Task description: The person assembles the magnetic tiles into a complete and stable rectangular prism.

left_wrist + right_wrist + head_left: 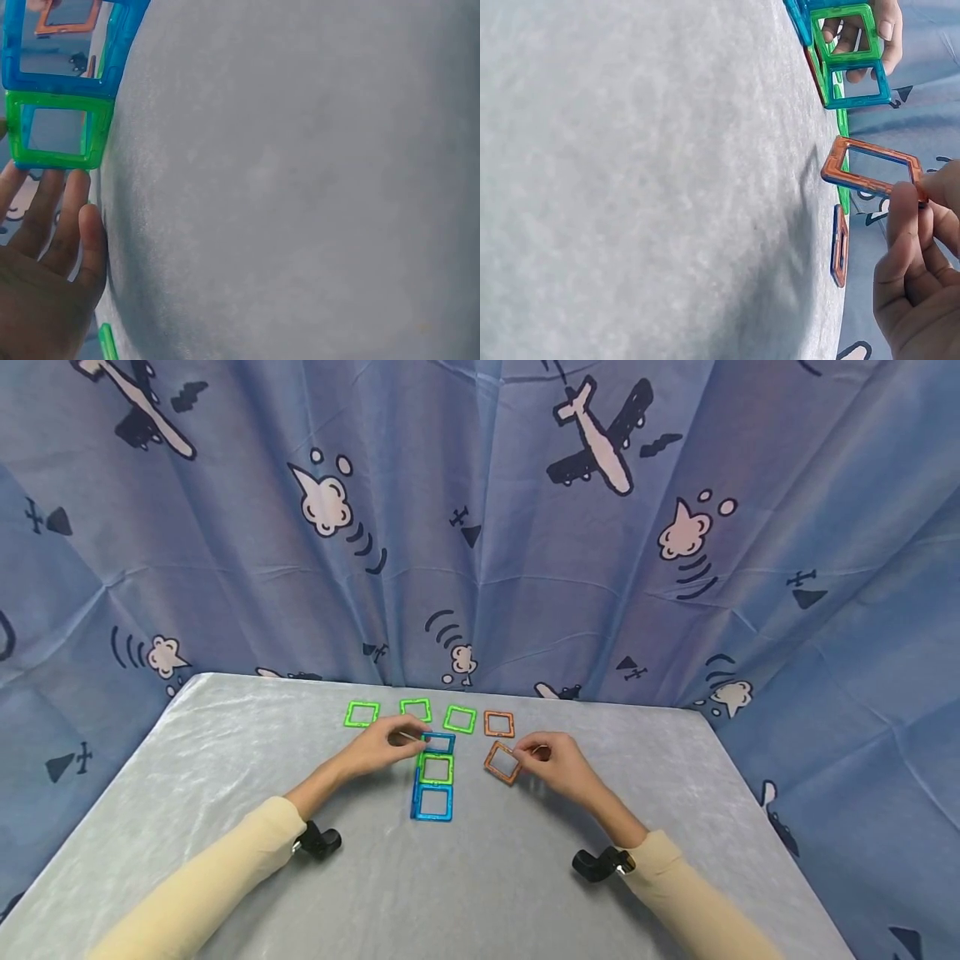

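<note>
My right hand (pixel 555 766) pinches a square orange magnetic tile (pixel 870 169) between thumb and fingers, holding it tilted over the table. To its left stands a joined structure of square magnetic tiles, with a green tile (pixel 437 769) between a far blue tile (pixel 440 743) and a near blue tile (pixel 432 802). At the far end of this structure, my left hand (pixel 386 745) grips its edge with thumb and fingers. Fingertips (pixel 77 180) show right at the lower edge of the green frame in the left wrist view. Part of the structure's far left side is hidden by that hand.
Along the back of the table lie several loose tiles: a left green tile (pixel 362 714), a middle green tile (pixel 416 710), a right green tile (pixel 460 719) and an orange tile (pixel 498 724). A patterned blue curtain (pixel 480 527) hangs behind the pale cloth-covered table (pixel 450 893).
</note>
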`<state>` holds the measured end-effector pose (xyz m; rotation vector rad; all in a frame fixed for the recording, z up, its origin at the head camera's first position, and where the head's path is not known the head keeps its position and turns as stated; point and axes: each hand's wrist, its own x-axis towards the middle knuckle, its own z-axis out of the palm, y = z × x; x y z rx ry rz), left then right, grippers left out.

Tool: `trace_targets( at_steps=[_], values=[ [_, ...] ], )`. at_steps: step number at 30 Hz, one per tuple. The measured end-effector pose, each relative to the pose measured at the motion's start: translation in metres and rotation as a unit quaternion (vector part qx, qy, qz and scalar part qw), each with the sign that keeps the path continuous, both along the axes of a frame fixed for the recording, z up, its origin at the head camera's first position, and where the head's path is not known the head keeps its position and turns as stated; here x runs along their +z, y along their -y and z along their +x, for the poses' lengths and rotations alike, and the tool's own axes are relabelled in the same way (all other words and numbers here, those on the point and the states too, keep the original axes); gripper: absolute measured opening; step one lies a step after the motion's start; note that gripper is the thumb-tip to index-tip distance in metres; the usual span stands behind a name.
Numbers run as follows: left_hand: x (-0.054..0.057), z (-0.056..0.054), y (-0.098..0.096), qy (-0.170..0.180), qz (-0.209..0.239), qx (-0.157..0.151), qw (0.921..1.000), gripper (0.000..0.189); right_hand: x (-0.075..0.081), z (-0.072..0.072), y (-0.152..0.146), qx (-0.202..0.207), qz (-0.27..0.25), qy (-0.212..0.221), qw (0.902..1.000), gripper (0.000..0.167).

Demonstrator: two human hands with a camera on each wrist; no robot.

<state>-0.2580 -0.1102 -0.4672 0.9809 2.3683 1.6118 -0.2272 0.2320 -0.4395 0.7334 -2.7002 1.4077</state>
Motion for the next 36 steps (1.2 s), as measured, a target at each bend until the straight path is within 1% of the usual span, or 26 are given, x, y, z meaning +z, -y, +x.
trace_targets(
  at_steps=[5, 11, 13, 18, 20, 26, 30, 33, 36],
  values=[
    [-0.001, 0.0, 0.0, 0.008, -0.004, 0.001, 1.0, 0.027, 0.002, 0.0, 0.003, -0.001, 0.013, -0.004, 0.9999, 0.004],
    [0.0, 0.0, 0.0, 0.016, -0.007, 0.004, 0.9998, 0.027, 0.004, 0.001, 0.005, -0.008, 0.014, -0.001, 0.9999, 0.011],
    [0.0, 0.0, 0.0, 0.016, -0.004, 0.001, 0.9999, 0.028, 0.014, 0.007, 0.009, -0.008, 0.011, 0.006, 0.9999, 0.012],
    [0.0, -0.001, 0.0, 0.019, 0.0, 0.0, 0.9998, 0.027, 0.016, 0.007, 0.012, -0.009, 0.008, 0.015, 0.9998, 0.011],
    [0.0, -0.001, 0.0, 0.02, 0.0, 0.001, 0.9998, 0.027, 0.006, 0.001, 0.008, -0.007, 0.01, 0.008, 0.9999, 0.009],
    [0.0, -0.002, 0.0, 0.023, -0.001, 0.0, 0.9997, 0.027, 0.005, 0.001, 0.008, 0.009, 0.023, -0.005, 0.9997, 0.005],
    [0.001, -0.002, -0.001, 0.024, 0.003, -0.001, 0.9997, 0.027, 0.004, 0.002, 0.01, 0.02, 0.04, -0.019, 0.9988, 0.006],
    [0.001, -0.002, -0.001, 0.025, 0.004, -0.001, 0.9997, 0.027, 0.003, 0.003, 0.012, 0.016, 0.047, -0.023, 0.9985, 0.007],
    [0.001, -0.002, -0.001, 0.023, 0.004, 0.001, 0.9997, 0.027, 0.003, 0.004, 0.015, 0.008, 0.043, -0.02, 0.9988, 0.008]
  ],
)
